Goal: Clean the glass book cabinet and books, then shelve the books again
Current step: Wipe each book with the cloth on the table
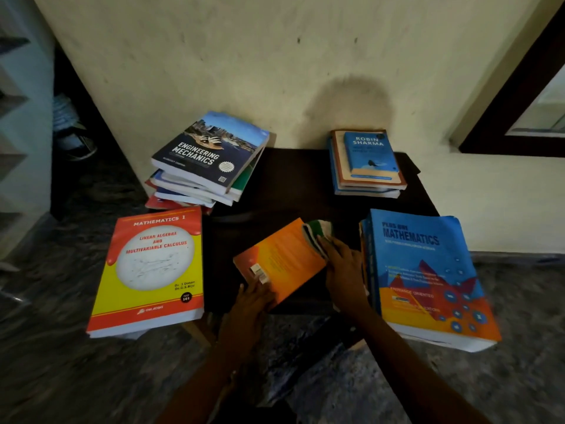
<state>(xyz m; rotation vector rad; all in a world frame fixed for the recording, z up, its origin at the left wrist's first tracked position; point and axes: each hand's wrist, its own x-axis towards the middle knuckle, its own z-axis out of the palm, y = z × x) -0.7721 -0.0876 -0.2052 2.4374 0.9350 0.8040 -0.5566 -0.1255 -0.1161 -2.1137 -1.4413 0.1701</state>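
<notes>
An orange book (pixel 282 261) lies tilted, back cover up, in the middle of a small dark table (pixel 293 179). My left hand (pixel 249 304) grips its near corner, thumb on the cover beside the barcode label. My right hand (pixel 342 270) holds a striped green, white and dark cloth (pixel 318 235) against the book's far right edge. Around it lie a red-and-yellow Mathematics I book (pixel 153 270) at the left, a blue Plus One Mathematics book (pixel 428 276) on a pile at the right, a stack topped by Engineering Mechanics (pixel 211 151) and a stack topped by a Robin Sharma book (pixel 368 154).
A pale wall (pixel 275 56) rises right behind the table. White cabinet shelves (pixel 18 133) stand at the far left edge. A dark-framed window (pixel 526 111) sits at the upper right. The floor (pixel 76 377) around the table is dark and mottled.
</notes>
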